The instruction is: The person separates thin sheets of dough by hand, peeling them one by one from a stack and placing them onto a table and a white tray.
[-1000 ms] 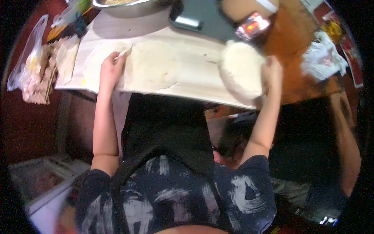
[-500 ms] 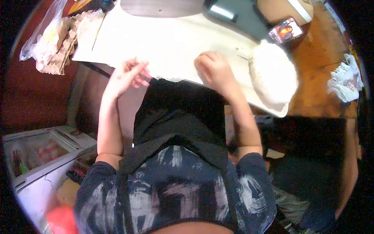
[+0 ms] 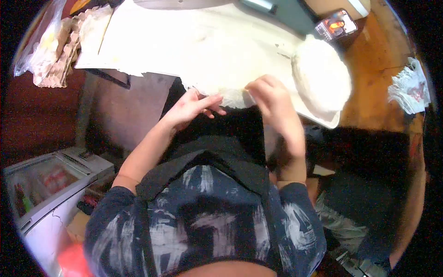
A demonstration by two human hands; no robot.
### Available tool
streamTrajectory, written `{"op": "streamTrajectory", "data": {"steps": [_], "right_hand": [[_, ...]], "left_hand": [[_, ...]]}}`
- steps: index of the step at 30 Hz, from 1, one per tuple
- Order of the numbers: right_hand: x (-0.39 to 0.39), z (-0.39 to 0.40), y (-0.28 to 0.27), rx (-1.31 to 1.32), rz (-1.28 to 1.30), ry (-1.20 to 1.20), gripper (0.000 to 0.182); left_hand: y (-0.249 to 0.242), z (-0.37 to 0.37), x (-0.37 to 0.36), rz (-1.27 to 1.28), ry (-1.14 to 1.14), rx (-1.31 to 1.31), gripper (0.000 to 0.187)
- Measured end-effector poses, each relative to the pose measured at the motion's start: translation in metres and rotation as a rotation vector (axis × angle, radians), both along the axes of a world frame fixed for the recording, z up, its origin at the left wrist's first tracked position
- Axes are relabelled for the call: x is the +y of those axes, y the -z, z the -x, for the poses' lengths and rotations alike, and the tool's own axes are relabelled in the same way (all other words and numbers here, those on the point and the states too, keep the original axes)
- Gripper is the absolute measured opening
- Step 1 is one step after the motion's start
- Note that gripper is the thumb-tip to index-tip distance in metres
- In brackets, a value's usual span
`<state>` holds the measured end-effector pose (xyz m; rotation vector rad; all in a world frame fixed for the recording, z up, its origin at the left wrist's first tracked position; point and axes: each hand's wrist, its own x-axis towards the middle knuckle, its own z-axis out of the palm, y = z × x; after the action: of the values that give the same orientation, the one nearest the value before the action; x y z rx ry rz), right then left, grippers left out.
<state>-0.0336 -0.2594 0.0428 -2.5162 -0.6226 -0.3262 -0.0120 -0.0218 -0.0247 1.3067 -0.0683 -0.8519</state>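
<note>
My left hand is at the front edge of a white board, its fingers loosely stretched and apart, with nothing visible in them. My right hand is a little to the right at the same edge, fingers curled together; whatever they pinch, if anything, is hidden. Between the hands a thin, wrinkled, pale sheet-like strip runs along the board's edge; glare hides what it is. A large, smooth, rounded white mass, like dough, lies at the board's right end, beyond my right hand.
A lit phone leans at the back right beside a dark green surface. Egg cartons and a clear plastic bag sit at the left. A crumpled white cloth lies on the brown table. Another person's arm shows at the right.
My left hand has moved right and nearer to me, closer to my right hand. My right hand has shifted slightly right and down. The view has tilted a little.
</note>
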Motion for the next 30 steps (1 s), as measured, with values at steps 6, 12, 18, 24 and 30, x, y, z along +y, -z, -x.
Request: {"op": "streamTrajectory", "data": {"steps": [6,12,18,24,30], "right_hand": [[-0.021,-0.003,0.008,0.021,-0.153,0.181,0.013],[-0.016,-0.003,0.019,-0.062,-0.156,0.074,0.018],[-0.018,-0.005,0.027,-0.05,-0.129,0.046,0.022],[0.008,0.02,0.009,0.092,0.202,-0.202,0.083],[0.017,0.016,0.024,-0.074,0.187,-0.09,0.068]], "left_hand": [[-0.009,-0.009,0.017,-0.172,0.028,-0.242,0.027],[-0.003,-0.01,0.046,-0.243,-0.158,-0.212,0.023],[-0.01,0.006,0.04,-0.094,-0.182,-0.048,0.027],[-0.021,0.018,0.03,0.043,-0.032,0.098,0.031],[-0.032,0.018,0.035,0.121,-0.005,0.094,0.031]]}}
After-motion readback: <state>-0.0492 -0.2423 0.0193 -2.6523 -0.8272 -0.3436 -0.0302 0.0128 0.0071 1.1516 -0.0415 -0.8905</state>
